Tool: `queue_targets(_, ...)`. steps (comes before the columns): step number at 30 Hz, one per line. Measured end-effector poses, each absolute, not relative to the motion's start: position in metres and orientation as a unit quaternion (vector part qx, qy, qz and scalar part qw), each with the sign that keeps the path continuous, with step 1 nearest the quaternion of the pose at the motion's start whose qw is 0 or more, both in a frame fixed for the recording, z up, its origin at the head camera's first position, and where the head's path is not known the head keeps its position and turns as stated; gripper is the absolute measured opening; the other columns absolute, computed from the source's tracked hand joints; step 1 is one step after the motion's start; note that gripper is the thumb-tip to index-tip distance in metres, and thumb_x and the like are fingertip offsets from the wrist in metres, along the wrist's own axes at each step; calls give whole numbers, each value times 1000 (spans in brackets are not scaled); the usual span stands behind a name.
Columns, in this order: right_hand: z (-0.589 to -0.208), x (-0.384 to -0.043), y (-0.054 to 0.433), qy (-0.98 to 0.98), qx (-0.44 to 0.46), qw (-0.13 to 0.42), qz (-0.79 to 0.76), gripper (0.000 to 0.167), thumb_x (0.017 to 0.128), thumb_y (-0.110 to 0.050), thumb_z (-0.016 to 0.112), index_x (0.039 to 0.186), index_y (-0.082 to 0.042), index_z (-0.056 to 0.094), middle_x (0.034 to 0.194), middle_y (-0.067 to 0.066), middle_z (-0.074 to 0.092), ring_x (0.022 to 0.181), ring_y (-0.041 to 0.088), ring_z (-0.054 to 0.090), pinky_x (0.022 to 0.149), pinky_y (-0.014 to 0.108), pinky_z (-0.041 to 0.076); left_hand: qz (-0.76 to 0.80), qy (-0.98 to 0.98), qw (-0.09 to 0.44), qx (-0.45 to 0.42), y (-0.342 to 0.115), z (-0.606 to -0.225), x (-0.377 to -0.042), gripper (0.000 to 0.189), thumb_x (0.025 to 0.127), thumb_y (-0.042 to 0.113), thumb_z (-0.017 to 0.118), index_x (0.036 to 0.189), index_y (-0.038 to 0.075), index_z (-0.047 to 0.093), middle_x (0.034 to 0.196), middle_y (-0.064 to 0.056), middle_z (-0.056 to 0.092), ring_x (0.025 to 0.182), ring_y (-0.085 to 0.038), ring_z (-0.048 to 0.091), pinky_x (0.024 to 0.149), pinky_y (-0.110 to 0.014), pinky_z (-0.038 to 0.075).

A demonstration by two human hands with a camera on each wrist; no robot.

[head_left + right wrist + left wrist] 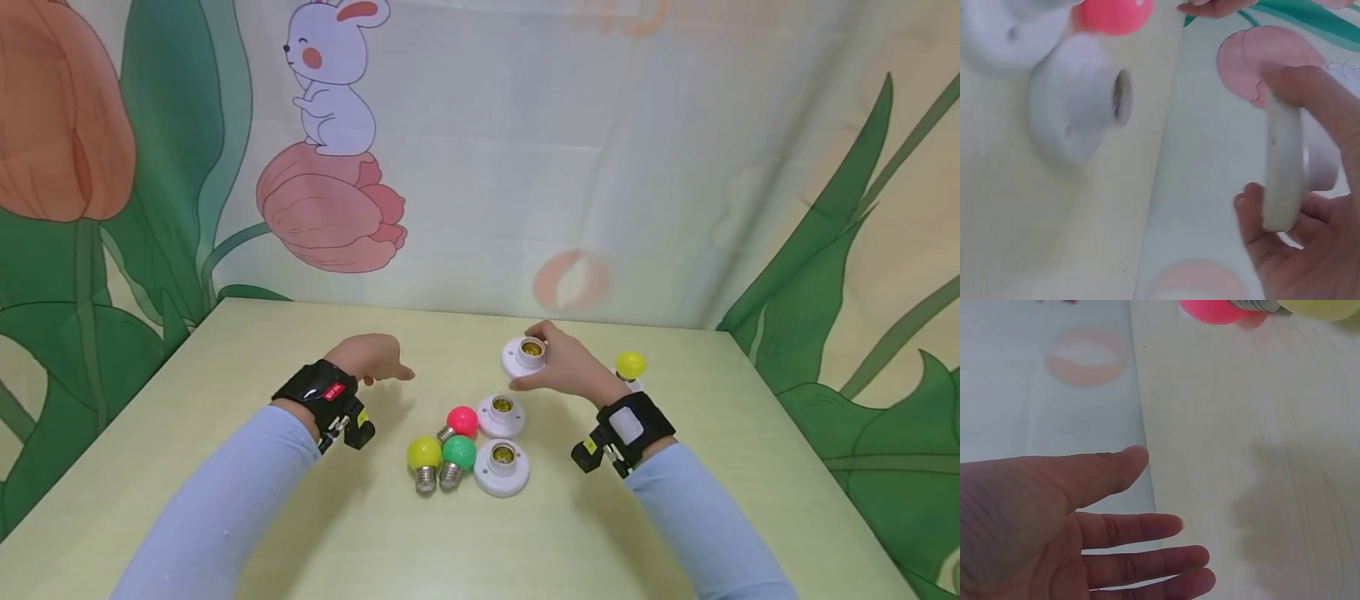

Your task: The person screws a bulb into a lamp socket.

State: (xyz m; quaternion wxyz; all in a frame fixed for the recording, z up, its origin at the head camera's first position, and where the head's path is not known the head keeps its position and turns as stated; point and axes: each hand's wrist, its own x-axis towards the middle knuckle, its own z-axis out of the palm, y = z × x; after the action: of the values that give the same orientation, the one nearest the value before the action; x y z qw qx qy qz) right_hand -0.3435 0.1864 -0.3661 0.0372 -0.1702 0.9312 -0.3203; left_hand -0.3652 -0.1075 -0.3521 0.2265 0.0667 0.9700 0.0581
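My right hand [566,367] grips a white round lamp holder [517,360] by its rim, between thumb and fingers. The right wrist view shows that lamp holder [1284,165] edge-on, raised off the table. Two more lamp holders, one in the middle [502,415] and one nearer me [501,468], stand on the table with their brass-coloured sockets facing up. Beside them on the left lie a red bulb [463,421], a green bulb [459,452] and a yellow bulb [425,454]. My left hand [371,358] hovers over the table left of the bulbs, holding nothing, fingers extended in its wrist view.
Behind my right wrist, a second yellow bulb [631,365] stands upright on a white base [635,386], mostly hidden. The pale wooden table [420,550] ends at the back against a printed curtain [480,183] with flowers and a rabbit.
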Motion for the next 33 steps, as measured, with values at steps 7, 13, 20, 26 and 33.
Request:
queue_targets(7, -363, -341, 164, 893, -187, 6, -410, 81, 70, -35, 86, 137, -10, 47, 129, 5, 55, 114, 24, 54, 95, 40, 47, 67, 969, 229, 67, -104, -353, -362, 46, 93, 43, 61, 113, 2, 65, 97, -10, 62, 86, -27, 61, 71, -31, 45)
queue_targets(13, -384, -336, 157, 896, -179, 22, -407, 80, 70, -33, 87, 137, -10, 49, 132, 6, 54, 119, 24, 53, 101, 44, 45, 63, 968, 229, 77, -102, -359, -362, 44, 93, 42, 61, 111, 2, 66, 100, -13, 65, 85, -27, 61, 70, -31, 45)
queue_targets(20, -399, -333, 156, 900, -165, 37, -401, 79, 69, -29, 87, 136, -8, 50, 131, 9, 56, 118, 26, 54, 100, 44, 46, 97, 970, 165, 149, -82, -370, -361, 33, 92, 34, 65, 107, 5, 67, 94, -7, 67, 82, -22, 59, 75, -35, 51)
queue_targets(26, -396, -332, 160, 901, -160, 38, -403, 78, 71, -30, 86, 137, -9, 49, 133, 10, 54, 120, 26, 53, 101, 46, 45, 100, 966, 157, 180, -50, -376, -348, 35, 87, 38, 70, 104, 8, 66, 93, -4, 65, 84, -21, 58, 77, -35, 51)
queue_targets(33, -398, -333, 164, 895, -168, 37, -412, 78, 70, -27, 87, 136, -8, 50, 133, 10, 55, 121, 26, 53, 100, 44, 45, 112, 963, 165, 180, -35, -392, -331, 33, 84, 40, 73, 91, 9, 67, 80, -1, 63, 74, -18, 55, 65, -30, 45)
